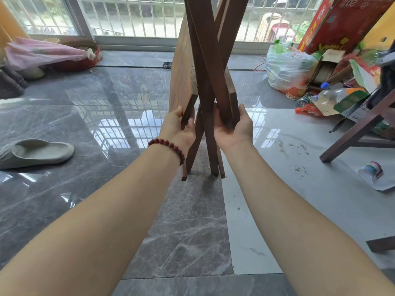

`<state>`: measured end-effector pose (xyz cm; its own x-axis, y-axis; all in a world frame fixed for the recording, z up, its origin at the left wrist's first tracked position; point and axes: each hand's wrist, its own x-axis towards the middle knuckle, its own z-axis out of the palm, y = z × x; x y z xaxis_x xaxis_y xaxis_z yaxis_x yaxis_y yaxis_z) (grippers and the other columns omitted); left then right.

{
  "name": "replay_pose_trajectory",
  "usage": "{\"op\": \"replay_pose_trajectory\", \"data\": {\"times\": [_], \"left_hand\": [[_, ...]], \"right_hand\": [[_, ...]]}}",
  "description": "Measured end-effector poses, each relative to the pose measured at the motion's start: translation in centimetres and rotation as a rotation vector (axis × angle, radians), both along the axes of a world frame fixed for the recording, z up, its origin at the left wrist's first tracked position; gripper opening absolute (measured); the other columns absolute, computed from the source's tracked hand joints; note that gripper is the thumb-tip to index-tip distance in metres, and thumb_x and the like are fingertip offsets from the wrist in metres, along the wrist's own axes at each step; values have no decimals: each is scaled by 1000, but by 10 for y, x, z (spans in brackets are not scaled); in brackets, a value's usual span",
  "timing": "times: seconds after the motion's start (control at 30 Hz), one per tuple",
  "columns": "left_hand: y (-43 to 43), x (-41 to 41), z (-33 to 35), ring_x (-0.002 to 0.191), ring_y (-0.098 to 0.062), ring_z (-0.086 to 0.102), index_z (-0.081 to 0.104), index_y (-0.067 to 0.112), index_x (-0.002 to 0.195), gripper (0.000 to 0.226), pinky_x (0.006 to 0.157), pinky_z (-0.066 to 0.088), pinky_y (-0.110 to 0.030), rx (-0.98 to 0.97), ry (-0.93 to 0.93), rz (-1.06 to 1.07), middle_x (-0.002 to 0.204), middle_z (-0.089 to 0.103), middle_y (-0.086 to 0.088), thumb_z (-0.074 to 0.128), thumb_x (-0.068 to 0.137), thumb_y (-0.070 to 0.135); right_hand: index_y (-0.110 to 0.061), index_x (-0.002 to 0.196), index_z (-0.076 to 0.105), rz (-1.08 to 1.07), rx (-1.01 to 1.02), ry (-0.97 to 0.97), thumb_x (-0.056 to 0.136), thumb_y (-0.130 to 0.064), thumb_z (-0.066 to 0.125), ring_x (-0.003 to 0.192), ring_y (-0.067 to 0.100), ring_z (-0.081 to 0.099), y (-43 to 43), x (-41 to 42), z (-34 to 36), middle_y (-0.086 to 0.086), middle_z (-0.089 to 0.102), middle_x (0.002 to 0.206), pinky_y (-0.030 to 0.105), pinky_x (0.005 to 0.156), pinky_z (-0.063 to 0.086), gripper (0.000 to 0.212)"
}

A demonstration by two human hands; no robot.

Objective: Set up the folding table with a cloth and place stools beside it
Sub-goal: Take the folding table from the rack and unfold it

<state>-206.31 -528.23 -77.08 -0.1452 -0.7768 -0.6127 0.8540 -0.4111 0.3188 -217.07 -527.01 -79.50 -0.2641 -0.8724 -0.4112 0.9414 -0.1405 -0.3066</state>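
Gripping folding table (204, 60) edges, hands (178, 127) (234, 127) apart

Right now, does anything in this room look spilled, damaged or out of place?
Yes. A paper cup lies tipped on its side on the floor at right, with crumbs scattered near it. A single slipper sits alone at left. The folding table looks chipped along its board's edge.

Top of folding table (183, 67) cut off by picture edge above the fingers, left hand (178, 127) fingertips, right hand (235, 127) fingertips hidden behind crossed legs (208, 86)
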Motion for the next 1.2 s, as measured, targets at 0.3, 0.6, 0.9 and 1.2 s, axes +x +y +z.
{"op": "replay_pose_trajectory", "data": {"times": [0.3,0.6,0.9,1.2], "left_hand": [[2,5,2,97,-18,68,54,-1,122,34,75,56,-23,20,7,18,116,63,-11,59,90,6],[7,15,11,84,-15,67,55,2,120,32,70,55,-18,13,-40,32,118,64,-10,60,90,10],[11,18,24,87,-20,68,55,-2,120,33,54,55,-22,23,55,99,114,65,-13,61,90,10],[10,22,38,68,-18,67,60,-3,98,16,56,56,-19,-110,18,108,103,67,-15,65,85,5]], "right_hand": [[-4,112,60,25,11,62,96,-25,52,95,33,67,1,-3,5,16,68,106,37,82,56,28],[-5,98,60,21,-34,65,92,-26,60,91,35,66,5,-9,26,17,66,100,43,89,55,22],[-1,95,57,62,-32,26,94,-19,53,107,38,60,6,-8,38,20,63,102,42,79,57,19],[-1,103,57,55,-37,-62,92,-18,51,108,41,54,-1,-10,44,21,60,108,48,60,57,21]]}}
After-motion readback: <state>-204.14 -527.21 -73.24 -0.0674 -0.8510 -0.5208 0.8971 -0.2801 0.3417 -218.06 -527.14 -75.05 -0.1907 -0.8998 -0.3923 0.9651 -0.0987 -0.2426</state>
